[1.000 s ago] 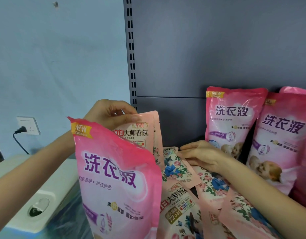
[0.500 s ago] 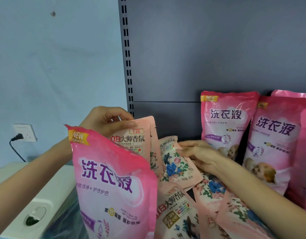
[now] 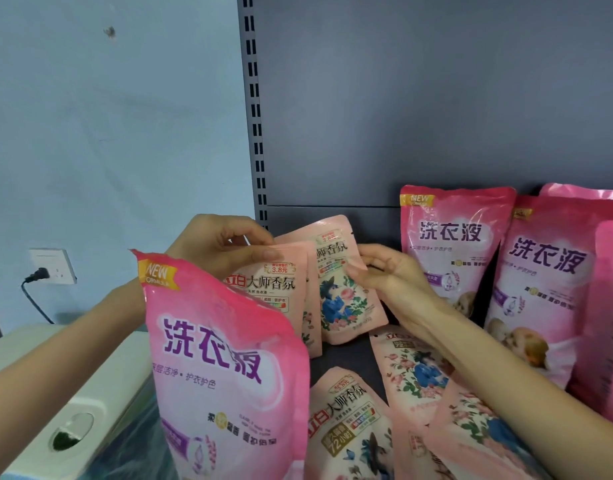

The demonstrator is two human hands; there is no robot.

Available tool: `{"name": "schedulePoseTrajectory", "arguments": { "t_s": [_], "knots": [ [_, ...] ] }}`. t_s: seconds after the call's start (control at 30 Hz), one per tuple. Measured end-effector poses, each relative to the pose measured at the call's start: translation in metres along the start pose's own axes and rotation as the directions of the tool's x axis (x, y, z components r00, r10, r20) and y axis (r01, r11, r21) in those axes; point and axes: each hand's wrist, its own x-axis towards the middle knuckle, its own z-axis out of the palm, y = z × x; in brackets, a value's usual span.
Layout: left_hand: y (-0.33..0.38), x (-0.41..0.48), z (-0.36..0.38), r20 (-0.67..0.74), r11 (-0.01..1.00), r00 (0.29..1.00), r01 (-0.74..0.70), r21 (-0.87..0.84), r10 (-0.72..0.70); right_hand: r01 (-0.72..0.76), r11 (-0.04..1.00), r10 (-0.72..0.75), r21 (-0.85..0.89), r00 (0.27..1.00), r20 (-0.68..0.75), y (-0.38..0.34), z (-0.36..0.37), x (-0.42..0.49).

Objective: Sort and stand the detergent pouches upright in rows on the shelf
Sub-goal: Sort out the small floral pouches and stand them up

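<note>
**Left hand.** The left hand (image 3: 225, 244) grips the top edge of the front floral pouch (image 3: 274, 292), with the thumb on the printed face and the fingers curled over the top. This pouch stands upright directly below the hand. The edge of another pale pouch (image 3: 312, 313) shows just behind it.

**Right hand.** The right hand (image 3: 395, 282) pinches the right edge of the second floral pouch (image 3: 339, 296), with the thumb on the front. This pouch is raised and tilted, its top leaning toward the left hand. It lies between the two hands.

**Other pouches.**
- A large pink pouch (image 3: 225, 358) stands in front of the left forearm and hides the wrist.
- Two standing pink pouches (image 3: 454, 244) (image 3: 547, 289) are upright on the far side of the right hand, against the back panel (image 3: 402, 98).
- Flat floral pouches (image 3: 350, 420) (image 3: 412, 368) lie below the right hand and forearm on the shelf (image 3: 346, 355).

**Surroundings.** A wall socket (image 3: 52, 266) with a plug in it sits outboard of the left arm, above a white appliance (image 3: 56, 393).
</note>
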Motion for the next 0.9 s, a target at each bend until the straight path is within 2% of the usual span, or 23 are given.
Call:
{"name": "schedulePoseTrajectory", "arguments": {
  "t_s": [0.17, 0.27, 0.37, 0.47, 0.63, 0.8, 0.9],
  "knots": [
    [0.005, 0.005, 0.000, 0.026, 0.999, 0.999, 0.030, 0.026, -0.030, 0.099, 0.937, -0.104, -0.334, 0.995, 0.004, -0.012, -0.002, 0.003],
    [0.008, 0.010, 0.003, 0.018, 0.997, 0.998, 0.061, 0.052, -0.062, 0.052, 0.887, -0.066, -0.459, 0.998, -0.014, -0.019, -0.011, 0.011],
    [0.012, 0.019, 0.008, -0.005, 0.995, 0.998, 0.064, 0.073, -0.064, -0.025, 0.873, 0.032, -0.487, 0.999, 0.006, -0.025, -0.015, 0.020],
    [0.014, 0.032, 0.011, -0.040, 0.995, 0.998, 0.046, 0.091, -0.042, -0.007, 0.870, -0.016, -0.493, 0.999, -0.042, -0.024, -0.013, 0.029],
    [0.004, 0.045, 0.029, -0.007, 0.981, 0.999, 0.039, 0.191, -0.039, 0.031, 0.926, -0.081, -0.376, 0.989, -0.120, -0.003, 0.000, 0.028],
    [0.000, 0.046, 0.040, -0.030, 0.969, 0.999, 0.021, 0.246, -0.014, -0.045, 0.899, 0.008, -0.436, 0.996, -0.086, 0.007, -0.007, 0.028],
    [-0.001, 0.042, 0.038, -0.029, 0.952, 1.000, 0.002, 0.308, 0.007, -0.066, 0.916, 0.043, -0.397, 0.997, -0.068, 0.006, -0.010, 0.023]
  ]
}}
